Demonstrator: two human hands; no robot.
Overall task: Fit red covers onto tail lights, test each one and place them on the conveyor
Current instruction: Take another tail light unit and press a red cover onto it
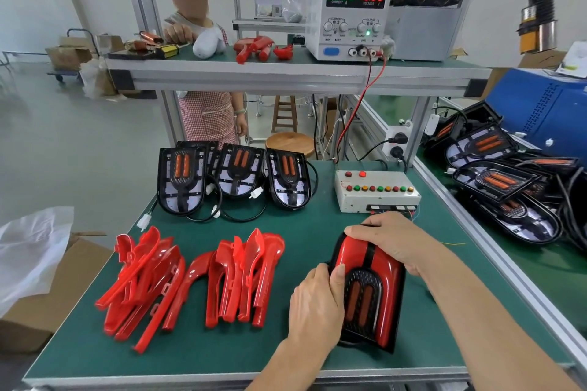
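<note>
Tail light (pixel 370 289) lies on the green bench (pixel 197 355), red covers on. Left hand (pixel 314 308) grips its left edge; right hand (pixel 389 240) curls over the top. Seating appears unfinished: press evenly round the rim before testing.

On your desk (pixel 222 355), one tail light (pixel 370 292) lies near the front, toward the right. Your left hand (pixel 314 305) is on its left side and your right hand (pixel 390 241) is on its far end. The covers (pixel 190 279) lie in a pile to the left of it. Three more lights (pixel 235 178) stand in a row behind the covers. The button box (pixel 376 190) sits behind your right hand. The power box (pixel 349 13) is up on the shelf (pixel 286 73).
</note>
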